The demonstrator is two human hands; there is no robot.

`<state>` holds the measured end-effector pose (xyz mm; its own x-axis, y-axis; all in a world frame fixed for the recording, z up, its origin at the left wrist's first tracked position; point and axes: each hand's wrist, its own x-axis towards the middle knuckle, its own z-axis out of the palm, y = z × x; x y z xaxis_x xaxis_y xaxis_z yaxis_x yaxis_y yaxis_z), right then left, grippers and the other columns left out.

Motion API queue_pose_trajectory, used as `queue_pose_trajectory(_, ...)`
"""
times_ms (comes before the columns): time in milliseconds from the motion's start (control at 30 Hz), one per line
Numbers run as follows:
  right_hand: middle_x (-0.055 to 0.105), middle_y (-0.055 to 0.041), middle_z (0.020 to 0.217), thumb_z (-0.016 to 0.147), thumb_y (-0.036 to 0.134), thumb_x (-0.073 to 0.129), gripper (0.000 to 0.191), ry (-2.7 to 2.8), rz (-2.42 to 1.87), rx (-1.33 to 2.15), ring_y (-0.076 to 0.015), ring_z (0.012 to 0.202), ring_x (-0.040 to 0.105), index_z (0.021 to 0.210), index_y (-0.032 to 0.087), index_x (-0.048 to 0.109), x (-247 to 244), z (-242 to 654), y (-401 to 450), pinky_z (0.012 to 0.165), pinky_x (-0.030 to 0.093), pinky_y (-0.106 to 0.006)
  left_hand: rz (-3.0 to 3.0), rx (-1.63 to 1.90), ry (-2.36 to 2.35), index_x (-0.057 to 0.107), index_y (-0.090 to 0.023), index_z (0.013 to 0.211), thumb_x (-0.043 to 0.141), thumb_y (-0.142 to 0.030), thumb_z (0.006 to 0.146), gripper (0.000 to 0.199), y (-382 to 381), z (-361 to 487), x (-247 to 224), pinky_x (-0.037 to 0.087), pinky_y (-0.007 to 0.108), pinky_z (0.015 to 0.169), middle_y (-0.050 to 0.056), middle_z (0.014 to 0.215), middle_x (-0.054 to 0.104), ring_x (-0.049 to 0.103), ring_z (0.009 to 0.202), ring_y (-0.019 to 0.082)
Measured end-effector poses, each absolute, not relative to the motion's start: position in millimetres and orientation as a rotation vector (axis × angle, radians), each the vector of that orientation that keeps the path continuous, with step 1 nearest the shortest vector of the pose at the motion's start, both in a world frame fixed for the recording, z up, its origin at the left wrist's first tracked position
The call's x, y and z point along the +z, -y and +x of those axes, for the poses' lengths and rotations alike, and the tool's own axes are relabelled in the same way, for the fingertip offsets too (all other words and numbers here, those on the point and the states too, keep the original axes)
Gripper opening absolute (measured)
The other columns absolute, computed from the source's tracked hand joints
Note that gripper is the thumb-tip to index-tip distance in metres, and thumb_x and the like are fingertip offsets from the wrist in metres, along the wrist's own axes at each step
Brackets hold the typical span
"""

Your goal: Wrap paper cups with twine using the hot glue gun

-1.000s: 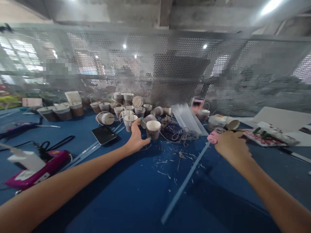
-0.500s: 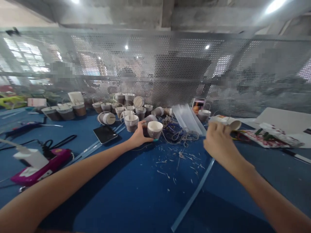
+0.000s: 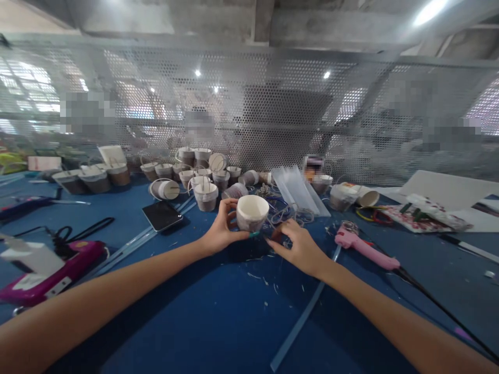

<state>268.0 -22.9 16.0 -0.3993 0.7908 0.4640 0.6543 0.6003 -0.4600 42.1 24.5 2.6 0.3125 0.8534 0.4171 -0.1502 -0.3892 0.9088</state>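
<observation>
Over the blue table (image 3: pixel 187 327), the left hand (image 3: pixel 221 229) clasps a cup (image 3: pixel 252 214) between thumb and fingers; the right hand (image 3: pixel 299 249) curls just beside it, whether pinching anything I cannot tell. The cup is upright, white inside, greyish around its lower wall.

I seem to be in a craft workshop: my blue worktop (image 3: pixel 218 311) carries a pink corded tool (image 3: pixel 366 249) at right, clustered little pails (image 3: pixel 206 200) left of centre and a power strip (image 3: pixel 62 284) at lower left, with perforated metal panelling (image 3: pixel 288 114) behind and bare concrete (image 3: pixel 218 18) overhead.
</observation>
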Motion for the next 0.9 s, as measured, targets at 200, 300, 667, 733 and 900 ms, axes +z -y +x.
queue_pose_trajectory(200, 0.059, -0.0001, 0.064, 0.086, 0.038, 0.058, 0.024, 1.987, -1.002, 0.501, -0.0112, 0.057, 0.056, 0.072, 0.018, 0.058, 39.8, 270.2, 35.2, 0.056, 0.046, -0.025, 1.385, 1.221, -0.61, 0.055, -0.018, 0.107, 0.082, -0.016, 0.057, 0.056, -34.8, 41.6, 1.0, 0.043, 0.039, 0.092, 0.005, 0.102, 0.062, 0.058, 0.1, 0.023)
queue_pose_trajectory(300, 0.058, 0.0014, 0.063, 0.085, 0.038, 0.06, 0.023, 1.914, -0.95, 0.638, -0.0091, 0.052, 0.055, 0.077, 0.017, 0.059, 40.5, 270.9, 36.5, 0.051, 0.045, -0.022, 1.261, 1.179, -0.63, 0.058, -0.017, 0.106, 0.082, -0.013, 0.053, 0.058, -35.7, 42.7, 2.7, 0.045, 0.038, 0.089, 0.005, 0.096, 0.066, 0.061, 0.091, 0.021)
queue_pose_trajectory(667, 0.052, 0.0052, 0.053, 0.091, 0.037, 0.054, 0.023, 1.89, -0.91, 0.702, -0.0071, 0.043, 0.053, 0.083, 0.016, 0.06, 37.9, 265.5, 41.3, 0.045, 0.042, -0.02, 1.341, 1.177, -0.704, 0.055, -0.015, 0.115, 0.085, -0.02, 0.052, 0.069, -32.7, 43.8, 3.6, 0.046, 0.042, 0.093, 0.01, 0.113, 0.062, 0.061, 0.101, 0.026)
queue_pose_trajectory(733, 0.05, 0.0062, 0.051, 0.092, 0.038, 0.051, 0.024, 1.888, -0.924, 0.733, -0.007, 0.041, 0.051, 0.088, 0.016, 0.06, 37.2, 263.3, 43.1, 0.044, 0.041, -0.02, 1.384, 1.16, -0.748, 0.051, -0.016, 0.118, 0.084, -0.02, 0.053, 0.074, -32.3, 44.0, 2.6, 0.045, 0.044, 0.094, 0.01, 0.115, 0.061, 0.06, 0.103, 0.026)
queue_pose_trajectory(900, 0.048, 0.0063, 0.059, 0.094, 0.037, 0.047, 0.023, 1.905, -0.921, 0.748, -0.007, 0.045, 0.053, 0.096, 0.016, 0.057, 28.7, 256.4, 45.0, 0.046, 0.044, -0.02, 1.436, 1.116, -0.761, 0.043, -0.019, 0.12, 0.082, -0.022, 0.055, 0.076, -30.4, 45.5, 3.3, 0.042, 0.045, 0.1, 0.009, 0.118, 0.059, 0.055, 0.114, 0.029)
